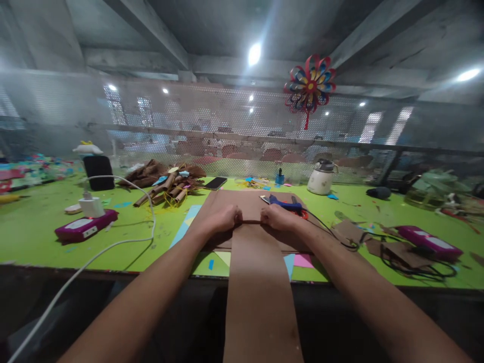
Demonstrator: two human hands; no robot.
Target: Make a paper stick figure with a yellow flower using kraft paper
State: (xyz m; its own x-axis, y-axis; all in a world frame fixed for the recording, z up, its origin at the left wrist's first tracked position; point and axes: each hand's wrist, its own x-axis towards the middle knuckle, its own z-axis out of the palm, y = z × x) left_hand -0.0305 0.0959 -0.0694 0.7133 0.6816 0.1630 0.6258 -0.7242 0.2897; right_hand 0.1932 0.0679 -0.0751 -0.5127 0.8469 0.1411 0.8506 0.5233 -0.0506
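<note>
A long strip of brown paper (260,292) runs from the table down over its front edge toward me. Its far end is folded or rolled into a narrow edge. My left hand (228,218) is closed on the left end of that edge, and my right hand (278,217) pinches the right end. Both hands rest over a brown cardboard sheet (223,200) lying flat on the table. Just beyond my right hand, a blue glue gun (285,203) lies on the cardboard, with red handles of a tool partly hidden beside it.
On the green table (132,247) are rolled brown paper pieces (170,186), a phone (216,183), a white kettle (320,179) and two purple power strips (86,226). A white cable (154,217) crosses the left side; black cords lie at right. A colourful paper pinwheel (310,86) hangs above.
</note>
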